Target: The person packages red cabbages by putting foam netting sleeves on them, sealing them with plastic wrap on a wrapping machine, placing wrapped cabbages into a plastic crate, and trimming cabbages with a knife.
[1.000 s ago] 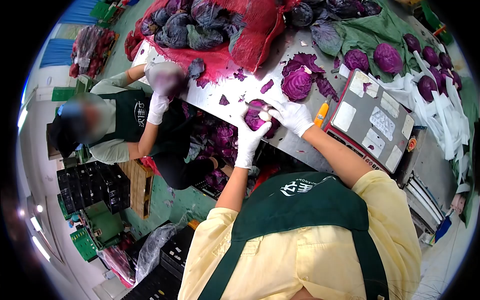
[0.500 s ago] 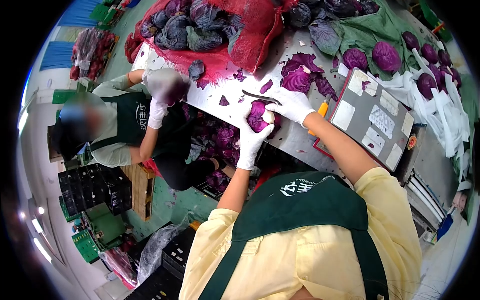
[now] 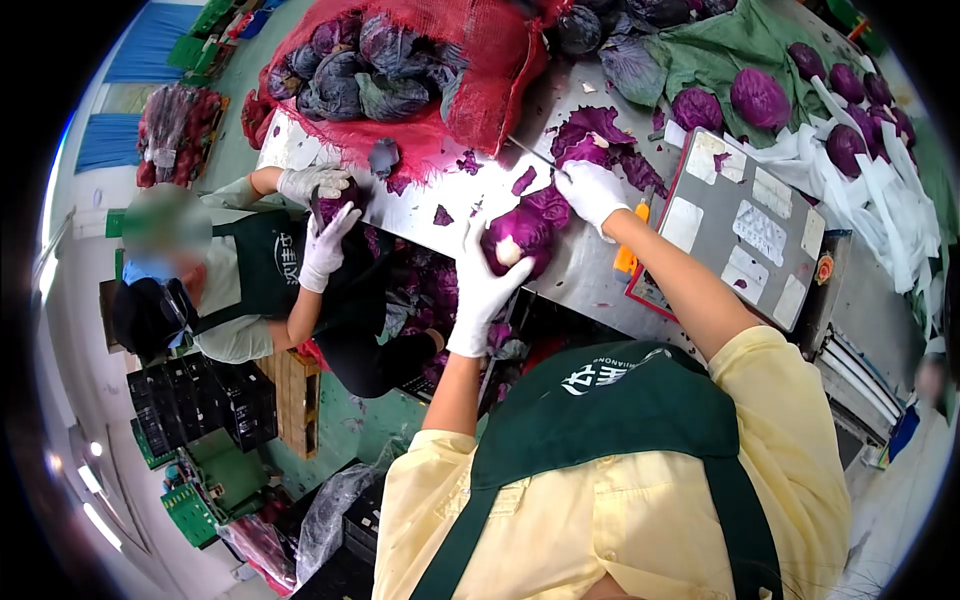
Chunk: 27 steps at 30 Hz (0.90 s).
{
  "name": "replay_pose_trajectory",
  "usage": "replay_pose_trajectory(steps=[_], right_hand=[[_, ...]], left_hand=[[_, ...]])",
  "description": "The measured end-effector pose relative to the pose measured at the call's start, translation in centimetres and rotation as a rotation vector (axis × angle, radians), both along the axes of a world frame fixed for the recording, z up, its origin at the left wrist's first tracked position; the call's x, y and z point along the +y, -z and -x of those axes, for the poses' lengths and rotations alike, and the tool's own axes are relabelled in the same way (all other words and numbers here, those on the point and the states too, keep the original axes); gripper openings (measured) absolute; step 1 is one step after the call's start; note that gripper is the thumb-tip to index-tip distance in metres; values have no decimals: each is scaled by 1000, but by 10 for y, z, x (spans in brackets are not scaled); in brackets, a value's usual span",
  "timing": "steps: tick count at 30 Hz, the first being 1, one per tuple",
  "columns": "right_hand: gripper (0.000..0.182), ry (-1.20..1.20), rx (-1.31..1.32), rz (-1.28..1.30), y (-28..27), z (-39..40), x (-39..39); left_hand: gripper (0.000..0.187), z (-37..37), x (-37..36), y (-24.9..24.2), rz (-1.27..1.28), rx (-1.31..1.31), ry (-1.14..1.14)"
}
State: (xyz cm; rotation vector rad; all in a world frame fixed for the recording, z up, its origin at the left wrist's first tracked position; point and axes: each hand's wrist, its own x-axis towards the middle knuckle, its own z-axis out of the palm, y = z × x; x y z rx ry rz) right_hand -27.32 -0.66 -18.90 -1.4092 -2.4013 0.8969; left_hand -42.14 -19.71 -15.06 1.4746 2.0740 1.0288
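Purple cabbage [image 3: 520,238] now gripped only by left hand [image 3: 483,283] at desk [image 3: 420,205] edge; right hand [image 3: 590,190], fingers clutching knife [image 3: 530,153], swinging away from cabbage, stump cut apparently done.

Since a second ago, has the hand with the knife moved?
Yes. The right hand with the knife has left the held cabbage and gone up the metal table, towards the red net sack.
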Motion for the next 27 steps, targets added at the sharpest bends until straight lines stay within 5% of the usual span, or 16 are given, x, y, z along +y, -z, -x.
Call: replay_pose_trajectory(steps=[5,11,14,21,23,25,27], right_hand=[[36,-48,-32,-75,-24,5,-12],[37,65,-181,16,0,-20,11],[37,78,-153,4,1,-15,9],[41,268,34,33,-1,-11,6],[52,217,4,15,-33,0,-17],[54,-40,204,296,-45,15,-35],[61,-172,246,232,-9,40,-66]], left_hand=[[84,-9,34,3,80,454,26],[94,31,-11,18,165,139,-117],[98,36,-29,30,71,-380,-107],[78,49,-50,27,7,-707,-219],[80,61,-53,33,-3,-689,-209],[80,64,-56,31,-2,-726,-208],[82,59,-55,22,12,-654,-198]])
